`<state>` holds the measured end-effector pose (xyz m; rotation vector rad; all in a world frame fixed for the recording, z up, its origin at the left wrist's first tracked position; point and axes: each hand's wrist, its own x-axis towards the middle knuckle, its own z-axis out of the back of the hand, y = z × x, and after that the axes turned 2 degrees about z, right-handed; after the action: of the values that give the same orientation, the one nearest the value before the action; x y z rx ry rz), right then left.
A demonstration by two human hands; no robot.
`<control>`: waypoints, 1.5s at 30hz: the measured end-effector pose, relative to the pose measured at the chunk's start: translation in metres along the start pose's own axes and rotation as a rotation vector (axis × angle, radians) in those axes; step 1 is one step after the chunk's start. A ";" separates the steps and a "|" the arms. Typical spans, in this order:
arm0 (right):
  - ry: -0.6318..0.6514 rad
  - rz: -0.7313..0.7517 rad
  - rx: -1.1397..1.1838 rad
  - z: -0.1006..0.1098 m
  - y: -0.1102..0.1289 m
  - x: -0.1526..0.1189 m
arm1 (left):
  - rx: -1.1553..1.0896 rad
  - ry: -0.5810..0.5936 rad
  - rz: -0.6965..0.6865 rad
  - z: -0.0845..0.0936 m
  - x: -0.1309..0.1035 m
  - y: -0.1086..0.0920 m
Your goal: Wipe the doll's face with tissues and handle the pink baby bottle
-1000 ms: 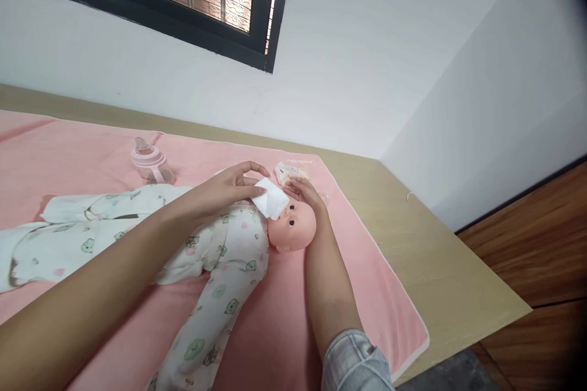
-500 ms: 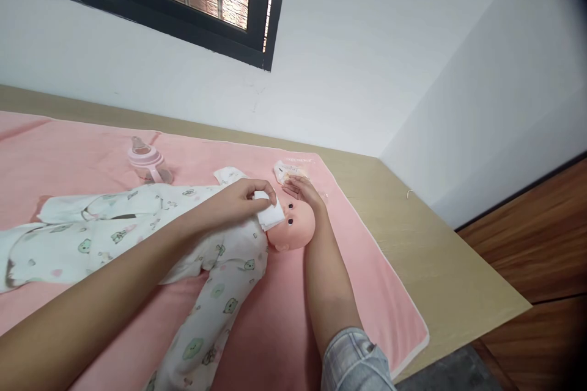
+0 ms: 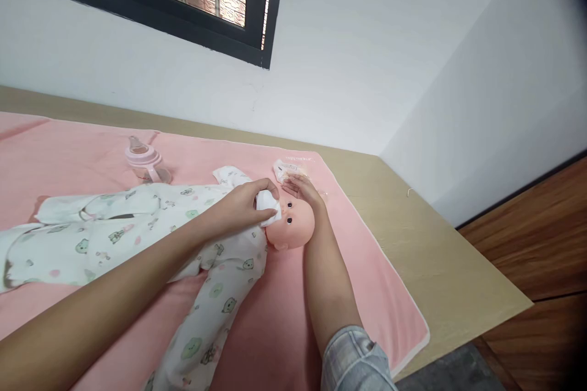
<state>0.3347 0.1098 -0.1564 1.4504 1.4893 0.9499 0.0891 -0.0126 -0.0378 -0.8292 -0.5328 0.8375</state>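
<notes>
A baby doll [image 3: 300, 229] in white pyjamas [image 3: 117, 229] with green animal prints lies on its back, its bald head to the right. My left hand [image 3: 243, 208] reaches across the doll's chest and pinches a folded white tissue [image 3: 267, 206] between thumb and fingers. The tissue lies over the doll's mouth and chin. My right hand [image 3: 302, 188] rests along the far side of the head, fingers stretched out, with its forearm behind the crown. Just beyond those fingertips is a small crinkled white packet [image 3: 280, 168], partly hidden by the hand.
A pink baby bottle [image 3: 145, 162] with a handle stands beyond the doll's legs. Under everything spreads a pink blanket [image 3: 367, 293] on a wooden tabletop [image 3: 440, 281]. A white wall [image 3: 330, 73] and a dark-framed window [image 3: 206, 30] rise behind.
The tissue has become bunched, and my left fingers and thumb now wrap around its sides instead of pinching its top edge. My right hand and the doll stay in place.
</notes>
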 end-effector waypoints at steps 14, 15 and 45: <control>-0.025 -0.027 -0.015 -0.002 0.003 -0.001 | 0.099 -0.122 -0.047 -0.008 0.006 0.011; -0.027 -0.028 -0.014 -0.002 0.002 -0.001 | 0.118 -0.126 -0.051 -0.008 0.006 0.011; 0.079 0.000 -0.101 -0.005 0.021 -0.016 | 0.081 -0.357 -0.092 0.018 0.012 0.017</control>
<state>0.3377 0.0952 -0.1344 1.3542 1.4760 1.0781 0.0759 0.0113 -0.0397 -0.5775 -0.8387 0.9209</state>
